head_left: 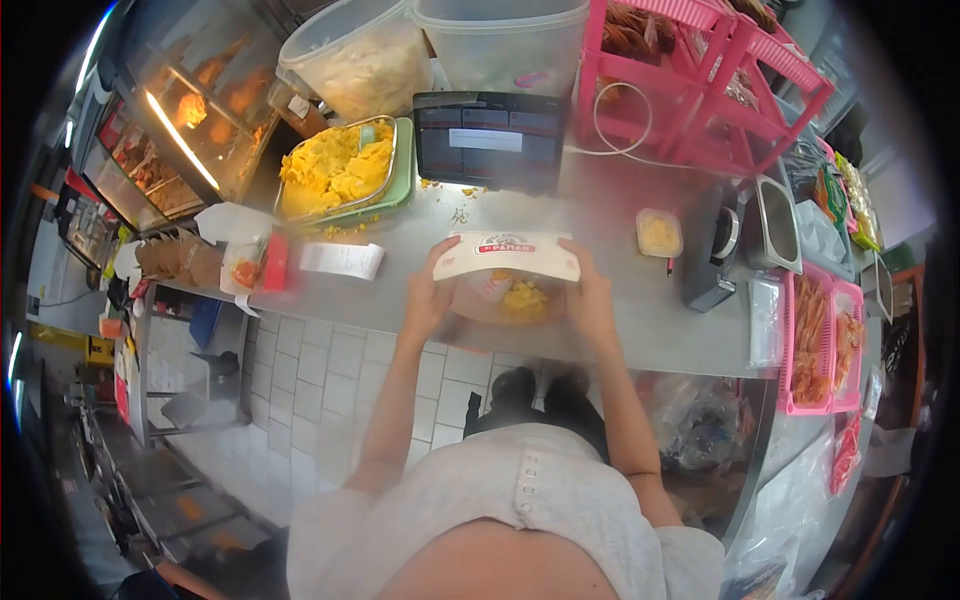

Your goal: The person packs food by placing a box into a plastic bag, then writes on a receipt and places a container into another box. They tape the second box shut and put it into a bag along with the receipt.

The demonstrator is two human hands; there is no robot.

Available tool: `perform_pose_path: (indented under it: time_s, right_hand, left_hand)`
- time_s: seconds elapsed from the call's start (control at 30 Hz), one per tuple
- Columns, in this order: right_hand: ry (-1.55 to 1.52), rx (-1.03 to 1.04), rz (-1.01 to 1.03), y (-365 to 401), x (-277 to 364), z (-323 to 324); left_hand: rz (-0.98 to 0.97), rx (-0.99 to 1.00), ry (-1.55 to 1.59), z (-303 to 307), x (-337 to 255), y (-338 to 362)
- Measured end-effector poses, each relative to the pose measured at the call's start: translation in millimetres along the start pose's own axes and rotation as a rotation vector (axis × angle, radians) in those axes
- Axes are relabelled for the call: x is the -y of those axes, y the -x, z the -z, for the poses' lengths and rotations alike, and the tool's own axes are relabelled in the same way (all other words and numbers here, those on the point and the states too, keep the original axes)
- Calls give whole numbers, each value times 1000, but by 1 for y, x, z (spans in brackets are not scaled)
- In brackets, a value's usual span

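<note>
Between my two hands is a cream paper food box with a printed flap (506, 258). Its flap is raised toward the back, and yellow food (523, 299) shows inside beside a pale packet that I cannot make out. My left hand (428, 288) grips the box's left side, and my right hand (591, 288) grips its right side. The box is at the front edge of the metal counter (400, 300). Behind it, a tablet (487, 141) stands upright.
Left of the tablet, a glass dish (335, 172) is heaped with yellow food. A receipt (341, 259) lies on the left. Rightward are a small lidded tub (659, 233), a black device (712, 250) and pink baskets (821, 340). Pink crates (690, 90) and plastic tubs (500, 45) stand behind.
</note>
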State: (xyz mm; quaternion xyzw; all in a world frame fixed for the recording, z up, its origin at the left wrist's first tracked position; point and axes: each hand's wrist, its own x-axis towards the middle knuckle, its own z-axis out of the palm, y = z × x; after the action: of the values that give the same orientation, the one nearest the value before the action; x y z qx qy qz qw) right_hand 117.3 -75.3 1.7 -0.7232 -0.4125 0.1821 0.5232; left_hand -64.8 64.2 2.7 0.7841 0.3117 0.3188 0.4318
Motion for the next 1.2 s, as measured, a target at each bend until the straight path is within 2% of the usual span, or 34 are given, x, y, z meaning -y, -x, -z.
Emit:
perform_pose_path:
  time_s: [0.13, 0.2, 0.23, 0.3, 0.33, 0.4, 0.43, 0.5, 0.53, 0.6, 0.63, 0.7, 0.73, 0.8, 0.83, 0.9, 0.97, 1.03, 1.07, 1.13, 1.17, 1.2]
  right_hand:
    - [60, -8, 50, -1, 3, 2]
    - [89, 15, 70, -4, 3, 4]
    - [77, 15, 61, -5, 1, 3]
    - [57, 50, 74, -5, 1, 3]
    - [59, 56, 76, -5, 3, 4]
    - [93, 43, 127, -6, 0, 1]
    - [83, 64, 140, -7, 0, -1]
    - [-48, 127, -70, -7, 0, -2]
    - [-46, 139, -63, -6, -6, -2]
    - [-523, 326, 52, -6, -21, 0]
    - [-518, 326, 59, -9, -22, 8]
    - [-238, 421, -73, -13, -22, 23]
    - [-234, 411, -72, -13, -19, 21]
    - [-634, 279, -242, -8, -12, 18]
    - [-627, 272, -248, -7, -17, 20]
    - [-426, 508, -13, -7, -30, 21]
    - [-436, 510, -17, -5, -33, 25]
    - [-451, 520, -25, -4, -33, 28]
    - [-376, 535, 20, -5, -31, 29]
    - [-306, 551, 68, -10, -24, 34]
    - [-61, 555, 232, -16, -20, 39]
    - [186, 548, 389, -21, -14, 42]
  left_hand:
    - [26, -39, -231, 10, -18, -13]
    - [231, 175, -260, 23, -30, -27]
    - [241, 149, -261, 25, -26, -31]
    - [133, 204, -83, 24, -7, -32]
    - [145, 168, -89, 23, 5, -32]
    - [140, 249, 95, 22, 25, -33]
    - [149, 225, 88, 21, 22, -31]
    - [229, 227, 131, 14, 14, -25]
    - [232, 214, 133, 8, 18, -18]
    - [-96, 82, 38, -8, 29, -4]
    - [-103, 77, 41, -9, 29, 0]
    - [47, 150, 273, -7, 29, 9]
    - [-4, 172, 230, -3, 22, 11]
    - [-41, 218, 312, 4, 25, 12]
    - [-77, 255, 385, 8, 27, 11]
    - [-13, 314, 458, 16, 46, 7]
    - [46, 371, 523, 16, 36, 3]
    - [196, 342, 411, 12, 22, 12]
    - [197, 343, 411, 10, 25, 14]
    - [157, 287, 383, 8, 28, 17]
    - [154, 289, 376, 13, 26, 14]
    - [-70, 268, -19, 19, 23, 10]
